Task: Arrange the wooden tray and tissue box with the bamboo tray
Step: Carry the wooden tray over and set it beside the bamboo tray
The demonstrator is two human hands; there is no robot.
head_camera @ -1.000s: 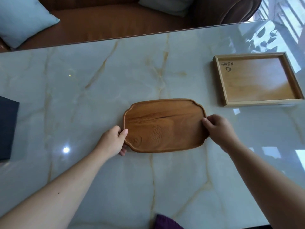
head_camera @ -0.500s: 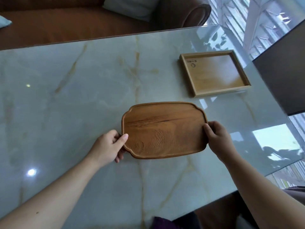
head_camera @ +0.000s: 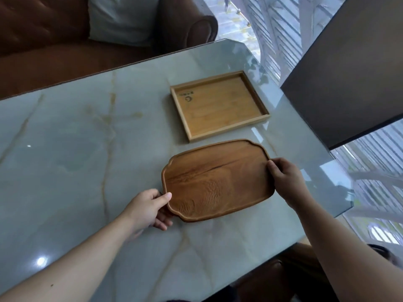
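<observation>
Both hands, left hand [head_camera: 150, 209] and right hand [head_camera: 285, 182], gripped wooden tray [head_camera: 216, 182] ends, mid frame. Bamboo tray [head_camera: 218, 105] just above. Next: line up beside it; tissue box unseen.

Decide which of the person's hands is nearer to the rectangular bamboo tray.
Right. The right hand grips the wooden tray's right end, just below the bamboo tray's near right corner. The left hand holds the opposite end, lower and farther left.

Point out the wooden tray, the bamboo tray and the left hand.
wooden tray [head_camera: 218, 182]: head view, middle of its floor.
bamboo tray [head_camera: 220, 105]: head view, middle of its floor.
left hand [head_camera: 148, 209]: head view, back of the hand.
</observation>
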